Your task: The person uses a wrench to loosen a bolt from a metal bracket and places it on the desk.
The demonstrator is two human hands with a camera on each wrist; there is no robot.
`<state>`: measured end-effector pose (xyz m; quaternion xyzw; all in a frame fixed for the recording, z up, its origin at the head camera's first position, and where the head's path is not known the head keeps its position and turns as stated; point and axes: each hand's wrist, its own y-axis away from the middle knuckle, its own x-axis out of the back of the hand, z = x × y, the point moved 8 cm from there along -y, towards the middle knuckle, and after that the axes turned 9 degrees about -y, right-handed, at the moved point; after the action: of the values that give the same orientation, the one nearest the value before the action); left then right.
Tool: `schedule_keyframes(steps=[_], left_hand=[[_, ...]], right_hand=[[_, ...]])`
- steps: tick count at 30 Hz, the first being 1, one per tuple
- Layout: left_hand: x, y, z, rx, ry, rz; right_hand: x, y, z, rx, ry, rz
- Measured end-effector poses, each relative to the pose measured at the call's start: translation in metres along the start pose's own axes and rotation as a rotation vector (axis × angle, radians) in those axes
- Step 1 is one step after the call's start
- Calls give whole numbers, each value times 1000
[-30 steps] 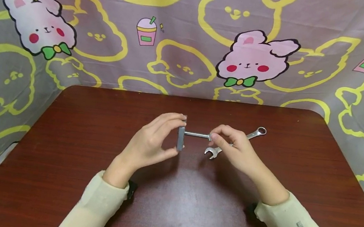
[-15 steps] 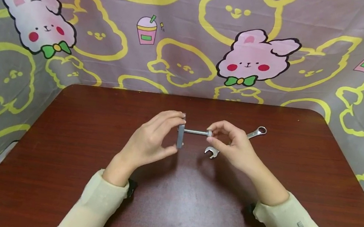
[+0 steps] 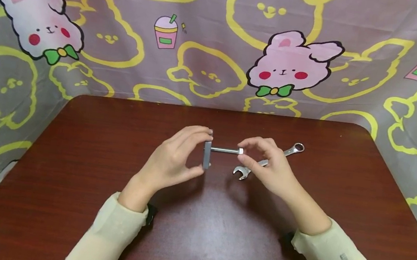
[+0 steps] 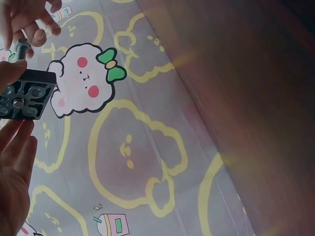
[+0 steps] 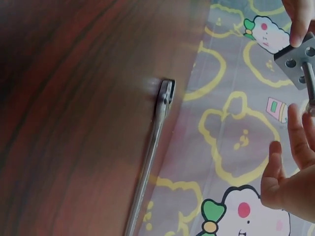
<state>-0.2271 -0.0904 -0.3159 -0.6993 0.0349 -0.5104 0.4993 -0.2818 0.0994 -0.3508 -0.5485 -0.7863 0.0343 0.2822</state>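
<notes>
In the head view my left hand [image 3: 170, 158] holds a grey square plate [image 3: 206, 158] on edge, fingers at its top and thumb at its bottom. A long silver bolt [image 3: 224, 150] stands out level from the plate toward the right. My right hand [image 3: 275, 170] pinches the bolt's head between thumb and fingertip. The left wrist view shows the plate's ribbed back [image 4: 44, 101], with the bolt's threaded end [image 4: 18, 103] at its centre. Round holes surround the bolt [image 5: 309, 81] on the other face, as the right wrist view shows.
A silver combination wrench [image 3: 293, 150] lies slantwise on the dark red-brown table [image 3: 219, 235], partly behind my right hand. Its open end points toward the front left. A curtain [image 3: 213, 31] printed with cartoon animals hangs behind the table and along both sides.
My right fingers have shifted on the bolt's head, leaving more of it showing, and the head looks turned. The left hand and plate have risen slightly in the view. The wrench lies still.
</notes>
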Motion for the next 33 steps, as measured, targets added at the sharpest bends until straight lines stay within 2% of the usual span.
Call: schedule_keyframes(steps=[4,12,21,27,33], left_hand=[[2,-1,2,-10,-7,4],[4,-2,4,-21,-23,14],[5,-2,4,-14,-22,3],[4,-1,3,-7,-13,-7],[6,0,2,-3,-8,-6]], right_hand=[[0,-5,5,-53,-10,-42],[-3,-8,0,-60,-34,-77],[-6,-2,-6,-11,-119,-51],[-5,1,-11,46,-39,5],[-3,0,-7,19,-34,7]])
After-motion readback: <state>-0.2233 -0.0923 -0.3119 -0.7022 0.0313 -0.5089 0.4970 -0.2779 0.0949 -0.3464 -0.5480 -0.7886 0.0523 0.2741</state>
